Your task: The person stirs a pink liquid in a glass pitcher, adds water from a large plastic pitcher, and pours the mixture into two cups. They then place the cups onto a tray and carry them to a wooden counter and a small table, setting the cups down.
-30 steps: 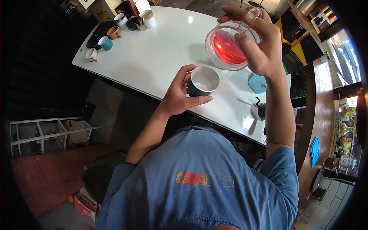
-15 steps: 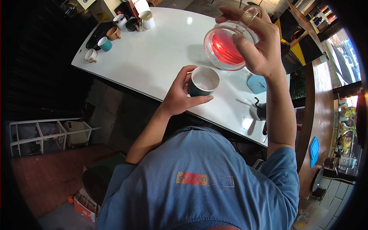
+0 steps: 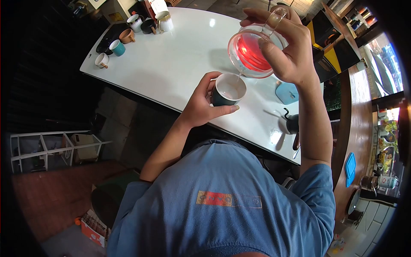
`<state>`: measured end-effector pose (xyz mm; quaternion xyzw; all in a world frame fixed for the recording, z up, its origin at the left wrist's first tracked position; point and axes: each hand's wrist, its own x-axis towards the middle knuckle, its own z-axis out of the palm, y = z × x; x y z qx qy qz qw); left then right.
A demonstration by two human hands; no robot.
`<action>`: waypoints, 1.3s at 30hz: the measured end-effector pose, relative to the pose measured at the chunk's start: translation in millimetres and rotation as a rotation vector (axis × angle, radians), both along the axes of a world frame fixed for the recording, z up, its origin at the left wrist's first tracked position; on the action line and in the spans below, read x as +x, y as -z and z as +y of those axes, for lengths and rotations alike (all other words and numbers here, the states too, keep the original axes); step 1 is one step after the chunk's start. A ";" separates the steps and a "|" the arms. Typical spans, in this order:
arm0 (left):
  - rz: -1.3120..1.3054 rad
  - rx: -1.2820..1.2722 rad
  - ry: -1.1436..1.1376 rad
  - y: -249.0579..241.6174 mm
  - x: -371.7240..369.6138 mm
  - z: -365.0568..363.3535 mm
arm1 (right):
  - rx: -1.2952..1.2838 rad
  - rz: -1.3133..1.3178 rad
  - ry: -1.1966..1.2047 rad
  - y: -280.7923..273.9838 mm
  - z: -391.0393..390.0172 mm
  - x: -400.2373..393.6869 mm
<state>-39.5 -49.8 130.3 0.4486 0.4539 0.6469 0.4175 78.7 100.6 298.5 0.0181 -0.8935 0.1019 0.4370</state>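
Note:
My left hand is wrapped around a dark green cup with a white inside, held above the near edge of the white table. Higher and to the right, my right hand grips a clear glass pitcher by its handle. Red liquid lies in the pitcher, which tilts toward the cup. A thin pale streak shows between the pitcher's lip and the cup's rim. Some of my right fingers are hidden behind the glass.
Several mugs, among them a teal mug and a brown mug, stand at the table's far left. On the right are a light blue object and a black gooseneck kettle. A wooden counter runs alongside.
The pitcher has tipped slightly further, and a thin streak now shows at its lip over the cup. My left hand and the cup have hardly moved.

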 end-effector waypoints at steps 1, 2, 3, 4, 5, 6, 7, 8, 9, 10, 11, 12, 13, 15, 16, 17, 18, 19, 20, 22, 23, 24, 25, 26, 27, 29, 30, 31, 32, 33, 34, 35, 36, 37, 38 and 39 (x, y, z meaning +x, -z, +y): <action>-0.004 0.000 0.000 -0.1 0.5 -0.1 | -0.015 -0.025 0.000 -0.7 0.8 0.9; -0.008 0.000 0.001 -0.1 0.7 0.0 | -0.030 -0.050 -0.001 -1.1 1.8 1.6; -0.009 0.000 0.000 0.1 0.8 0.1 | -0.030 -0.051 -0.001 -0.1 4.5 1.5; 0.003 0.003 -0.001 0.6 0.9 0.2 | -0.010 -0.026 -0.043 1.9 8.4 0.6; 0.015 0.006 -0.002 0.9 1.0 0.4 | 0.011 -0.001 -0.086 3.1 10.4 0.0; 0.014 0.007 -0.002 1.2 1.0 0.6 | 0.011 -0.001 -0.086 3.3 10.5 -0.1; 0.017 0.011 0.000 1.4 0.9 0.8 | 0.003 -0.003 -0.089 3.4 10.5 -0.1; 0.019 0.015 0.003 1.7 1.0 1.0 | -0.005 -0.005 -0.093 3.6 10.5 -0.2; 0.018 0.015 0.002 2.5 1.0 1.3 | -0.005 -0.006 -0.093 3.8 10.7 -0.4; 0.013 0.011 0.002 3.5 1.3 1.7 | -0.003 -0.001 -0.101 3.9 11.0 -0.7; 0.007 0.006 0.001 4.4 1.5 1.9 | 0.000 0.004 -0.109 4.0 11.1 -1.0; 0.006 0.006 0.001 5.0 1.9 2.1 | 0.000 0.003 -0.109 3.1 9.7 -0.4; 0.001 0.005 -0.002 5.5 2.4 2.2 | -0.001 -0.026 -0.069 1.2 6.9 0.8; -0.004 0.004 -0.004 7.1 2.6 2.9 | -0.003 -0.056 -0.028 0.8 6.4 0.8; -0.004 0.007 -0.002 8.7 2.2 3.7 | 0.007 -0.023 -0.064 2.1 8.4 0.0; -0.003 0.009 0.001 10.4 2.0 4.2 | 0.017 0.010 -0.101 3.9 10.9 -1.0; -0.004 0.009 0.000 12.2 1.6 4.9 | 0.017 0.009 -0.101 8.4 16.2 -2.7; 0.008 0.012 -0.004 14.1 1.2 5.6 | -0.024 0.011 -0.123 12.7 20.9 -5.7; 0.020 0.015 -0.008 15.6 1.0 6.1 | -0.065 0.014 -0.144 14.8 23.0 -7.3; 0.014 0.016 -0.007 16.8 1.2 6.7 | -0.033 -0.006 -0.068 8.8 10.8 -2.9; 0.008 0.017 -0.006 17.6 1.2 7.1 | -0.002 -0.024 0.008 2.6 2.0 -0.7; 0.007 0.017 -0.005 19.7 1.3 8.1 | -0.002 -0.025 0.009 -3.0 -3.4 1.4; 0.024 0.031 -0.027 22.2 1.6 9.3 | 0.002 -0.063 0.022 -8.3 -8.0 3.4; 0.040 0.045 -0.049 23.5 1.8 10.1 | 0.006 -0.102 0.036 -10.6 -10.0 4.2; 0.040 0.045 -0.049 23.8 1.8 10.2 | 0.006 -0.102 0.036 -7.2 -5.0 3.3; 0.057 0.026 -0.041 21.7 1.9 10.4 | 0.045 -0.064 -0.016 -1.0 5.3 -0.8; 0.056 0.025 -0.041 22.2 2.0 10.7 | 0.045 -0.065 -0.016 -0.6 4.6 1.4; 0.069 0.019 -0.042 23.1 2.2 11.0 | 0.028 -0.069 -0.005 -5.8 -4.1 2.4; 0.083 0.013 -0.044 24.1 2.3 11.5 | 0.011 -0.072 0.006 -8.6 -8.8 2.9; 0.082 0.013 -0.043 25.5 2.4 12.0 | 0.011 -0.073 0.007 -4.6 -3.2 1.5; 0.086 0.012 -0.039 27.3 2.4 12.5 | 0.024 -0.040 -0.033 1.5 5.4 -1.9; 0.089 0.010 -0.035 28.8 2.3 12.8 | 0.036 -0.006 -0.073 5.3 10.5 -3.2; 0.089 0.009 -0.034 29.9 2.1 13.1 | 0.036 -0.007 -0.072 7.3 12.6 -2.0; 0.083 0.012 -0.034 31.0 2.2 13.5 | 0.021 -0.017 -0.061 7.5 12.1 -1.5; 0.077 0.014 -0.033 31.8 2.1 13.9 | 0.007 -0.028 -0.050 7.1 11.1 -1.0; 0.076 0.014 -0.032 32.3 1.9 13.9 | 0.007 -0.029 -0.049 3.5 6.5 0.6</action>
